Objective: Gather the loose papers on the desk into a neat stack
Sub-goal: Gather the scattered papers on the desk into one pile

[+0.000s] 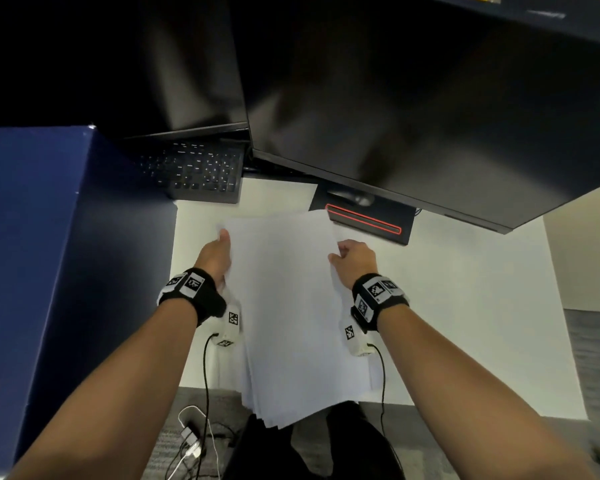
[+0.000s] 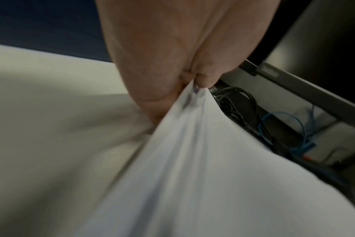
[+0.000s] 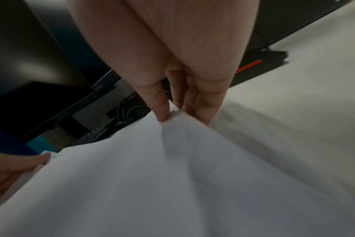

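Observation:
A sheaf of white papers [image 1: 284, 306] hangs tilted above the white desk [image 1: 465, 306], its near end fanned out past the desk's front edge. My left hand [image 1: 217, 252] grips the sheaf's left edge; in the left wrist view the papers [image 2: 192, 168] are pinched between thumb and fingers [image 2: 192, 77]. My right hand [image 1: 355, 258] grips the right edge, where thumb and fingertips [image 3: 162, 112] pinch the papers [image 3: 172, 184] near a far corner. The sheets are not squared; several edges show at the bottom.
Two dark monitors [image 1: 430, 116] overhang the desk's back. A black keyboard [image 1: 201, 171] lies at the back left, and a black monitor base with a red outline [image 1: 368, 218] sits just beyond the papers. A blue partition [image 1: 49, 254] stands on the left. Cables [image 1: 194, 441] lie on the floor.

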Demonstrator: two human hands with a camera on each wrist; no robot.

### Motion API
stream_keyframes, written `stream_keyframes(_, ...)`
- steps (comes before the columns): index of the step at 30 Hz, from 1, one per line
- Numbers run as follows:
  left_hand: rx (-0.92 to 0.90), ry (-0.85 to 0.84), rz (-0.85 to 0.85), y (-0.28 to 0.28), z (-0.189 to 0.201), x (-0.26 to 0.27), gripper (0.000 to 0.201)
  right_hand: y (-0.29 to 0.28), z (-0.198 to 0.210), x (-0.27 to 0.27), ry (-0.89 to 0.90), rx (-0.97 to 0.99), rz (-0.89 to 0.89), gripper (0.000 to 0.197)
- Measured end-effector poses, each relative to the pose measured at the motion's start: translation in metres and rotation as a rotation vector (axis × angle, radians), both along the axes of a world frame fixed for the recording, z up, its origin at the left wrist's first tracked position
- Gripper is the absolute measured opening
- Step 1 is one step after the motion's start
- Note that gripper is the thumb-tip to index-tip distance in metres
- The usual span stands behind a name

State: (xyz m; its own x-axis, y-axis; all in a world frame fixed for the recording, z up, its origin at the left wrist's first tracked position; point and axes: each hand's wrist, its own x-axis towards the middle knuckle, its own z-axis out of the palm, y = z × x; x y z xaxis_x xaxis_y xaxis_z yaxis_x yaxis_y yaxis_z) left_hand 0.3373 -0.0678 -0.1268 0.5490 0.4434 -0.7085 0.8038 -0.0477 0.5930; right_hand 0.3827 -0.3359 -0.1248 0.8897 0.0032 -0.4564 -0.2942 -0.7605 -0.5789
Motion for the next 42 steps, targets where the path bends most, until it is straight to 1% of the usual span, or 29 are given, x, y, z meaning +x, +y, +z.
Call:
stream_keyframes(1,-0.017,-0.013,0.046,0.002,-0.002,-0.001,0.07,0.006,-0.001,-0.001,-0.005,0.015,-0.008,0.027)
stream_keyframes(2,0.007,-0.026,0.068,0.006,-0.004,-0.003,0.076,0.008,-0.003,-0.002,-0.01,0.02,-0.031,0.031)
stream_keyframes(4,0.145,-0.006,0.04,0.012,-0.006,-0.013,0.086,0.0,-0.004,-0.001,0.01,0.013,-0.109,0.04)
stream_keyframes(5,0.211,0.039,-0.008,0.012,-0.004,-0.02,0.085,-0.006,-0.005,-0.001,0.022,-0.002,-0.13,0.042)
stream_keyframes(6,0.265,0.091,-0.078,0.009,-0.002,-0.026,0.083,-0.01,-0.006,0.0,0.026,-0.027,-0.127,0.036)
stream_keyframes(7,0.297,0.147,-0.152,0.005,-0.002,-0.031,0.079,-0.012,-0.006,-0.001,0.032,-0.06,-0.097,0.025)
stream_keyframes(8,0.312,0.175,-0.204,-0.002,-0.001,-0.033,0.075,-0.01,-0.005,-0.002,0.035,-0.093,-0.034,0.02)
stream_keyframes(9,0.317,0.172,-0.232,-0.012,0.002,-0.033,0.071,-0.005,-0.004,-0.003,0.045,-0.114,0.03,0.023)
stream_keyframes(11,0.327,0.069,-0.253,-0.028,0.002,-0.03,0.065,0.01,0.0,-0.008,0.102,-0.085,0.123,0.033)
stream_keyframes(13,0.376,-0.009,-0.235,-0.038,0.005,-0.032,0.064,0.015,0.003,-0.012,0.117,-0.07,0.126,0.048)
stream_keyframes(14,0.403,0.009,-0.225,-0.037,0.005,-0.038,0.067,0.011,0.007,-0.014,0.11,-0.081,0.107,0.05)
stream_keyframes(16,0.414,0.12,-0.215,-0.032,0.005,-0.06,0.07,-0.005,0.015,-0.022,0.116,-0.132,0.08,0.049)
stream_keyframes(18,0.389,0.217,-0.233,-0.026,-0.002,-0.087,0.063,-0.02,0.018,-0.036,0.145,-0.189,0.076,0.044)
stream_keyframes(21,0.334,0.247,-0.305,-0.032,-0.013,-0.113,0.051,-0.022,0.016,-0.062,0.19,-0.213,0.103,0.037)
stream_keyframes(23,0.306,0.23,-0.332,-0.038,-0.014,-0.117,0.051,-0.016,0.01,-0.07,0.23,-0.193,0.132,0.034)
stream_keyframes(25,0.33,0.208,-0.324,-0.036,-0.008,-0.116,0.061,-0.013,0.01,-0.068,0.255,-0.197,0.118,0.036)
stream_keyframes(27,0.388,0.195,-0.273,-0.028,-0.001,-0.113,0.074,-0.016,0.013,-0.062,0.231,-0.261,0.044,0.051)
stream_keyframes(29,0.404,0.173,-0.22,-0.023,0.004,-0.105,0.078,-0.018,0.015,-0.055,0.195,-0.297,-0.062,0.06)
stream_keyframes(31,0.411,0.108,-0.17,-0.022,0.003,-0.091,0.074,-0.012,0.016,-0.047,0.192,-0.253,-0.132,0.061)
stream_keyframes(32,0.421,0.078,-0.161,-0.025,0.003,-0.083,0.07,-0.006,0.015,-0.041,0.19,-0.231,-0.134,0.059)
stream_keyframes(36,0.451,0.03,-0.175,-0.043,0.009,-0.044,0.051,0.023,0.019,-0.02,0.185,-0.208,-0.071,0.051)
stream_keyframes(39,0.391,-0.064,-0.21,-0.043,0.004,-0.031,0.035,0.031,0.019,-0.014,0.189,-0.213,-0.015,0.049)
stream_keyframes(40,0.376,-0.093,-0.214,-0.041,0.001,-0.032,0.034,0.028,0.017,-0.014,0.184,-0.22,0.001,0.05)
stream_keyframes(41,0.38,-0.098,-0.213,-0.038,-0.001,-0.035,0.038,0.024,0.017,-0.015,0.179,-0.227,-0.004,0.052)
stream_keyframes(42,0.401,-0.081,-0.21,-0.035,0.0,-0.039,0.046,0.016,0.016,-0.016,0.172,-0.236,-0.032,0.055)
